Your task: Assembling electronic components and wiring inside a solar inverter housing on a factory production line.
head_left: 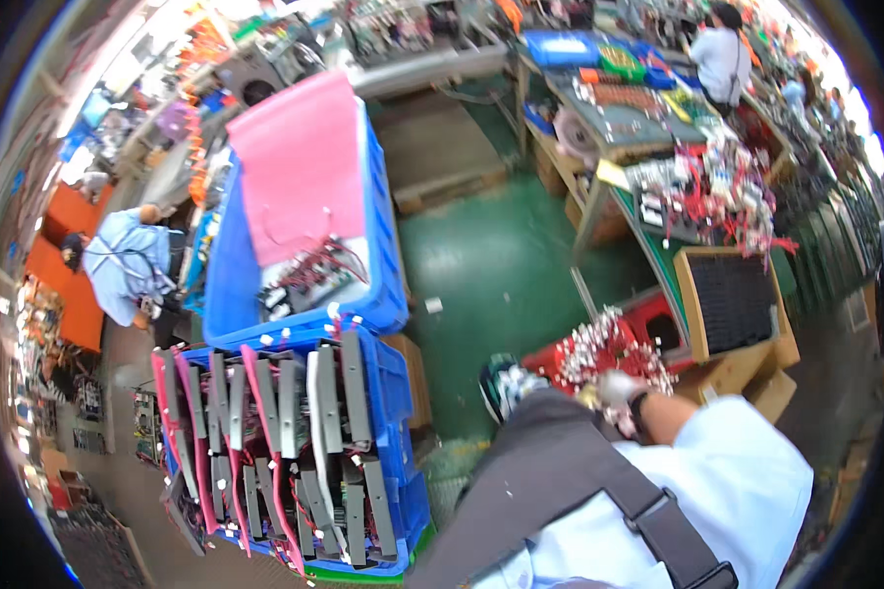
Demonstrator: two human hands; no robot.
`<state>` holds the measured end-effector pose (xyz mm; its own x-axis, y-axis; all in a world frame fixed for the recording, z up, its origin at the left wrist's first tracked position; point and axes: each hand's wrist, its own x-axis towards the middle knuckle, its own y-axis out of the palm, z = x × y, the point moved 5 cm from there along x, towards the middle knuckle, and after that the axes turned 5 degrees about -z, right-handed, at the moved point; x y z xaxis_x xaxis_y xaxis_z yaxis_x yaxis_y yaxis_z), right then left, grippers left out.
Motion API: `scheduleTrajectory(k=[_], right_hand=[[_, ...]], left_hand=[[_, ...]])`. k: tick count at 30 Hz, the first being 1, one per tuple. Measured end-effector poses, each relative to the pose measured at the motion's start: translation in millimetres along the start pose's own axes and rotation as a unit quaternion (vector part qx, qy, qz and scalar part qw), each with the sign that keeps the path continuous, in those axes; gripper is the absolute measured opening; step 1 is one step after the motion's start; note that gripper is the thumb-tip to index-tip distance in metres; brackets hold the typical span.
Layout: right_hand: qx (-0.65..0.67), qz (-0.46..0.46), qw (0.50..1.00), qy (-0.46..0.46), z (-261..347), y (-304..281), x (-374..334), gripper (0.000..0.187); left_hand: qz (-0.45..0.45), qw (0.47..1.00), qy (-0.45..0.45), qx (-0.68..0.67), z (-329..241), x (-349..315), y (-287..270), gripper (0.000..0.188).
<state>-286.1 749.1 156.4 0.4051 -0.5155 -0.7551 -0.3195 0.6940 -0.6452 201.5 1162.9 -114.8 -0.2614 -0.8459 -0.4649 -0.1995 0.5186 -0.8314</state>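
Observation:
My right hand point(619, 389), in a whitish glove with a dark band at the wrist, reaches down to a bunch of red wire harnesses point(604, 351) with many white connectors. It touches the near side of the bunch. Its fingers are blurred and partly hidden among the wires, so their grip does not show. The harnesses lie in a red crate point(658, 316) low beside the workbench. I cannot make out my left hand; my grey apron point(530, 471) fills the area in front of my body.
At left, a blue crate point(398, 388) holds upright grey panels point(354, 393) between pink sheets. Behind it, a larger blue bin point(388, 245) contains a pink sheet point(300, 157) and wires. A bench point(648, 236) at right carries more harnesses. Co-workers point(128, 260) stand around.

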Motion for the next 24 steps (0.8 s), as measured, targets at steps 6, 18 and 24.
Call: scheduleTrajectory(k=[6, 18, 24], right_hand=[[0.268, -0.186, 0.945, 0.025, -95, -80, 202, 0.023], [0.388, -0.165, 0.907, 0.005, -257, -328, 319, 0.038], [0.403, -0.220, 0.888, 0.001, -353, -439, 397, 0.033]], left_hand=[[0.016, 0.999, -0.012, -0.036, -22, 40, -30, 0.022], [-0.193, 0.980, -0.053, -0.017, 10, 476, -276, 0.023], [-0.252, 0.959, 0.011, -0.131, -85, 734, -324, 0.024]])
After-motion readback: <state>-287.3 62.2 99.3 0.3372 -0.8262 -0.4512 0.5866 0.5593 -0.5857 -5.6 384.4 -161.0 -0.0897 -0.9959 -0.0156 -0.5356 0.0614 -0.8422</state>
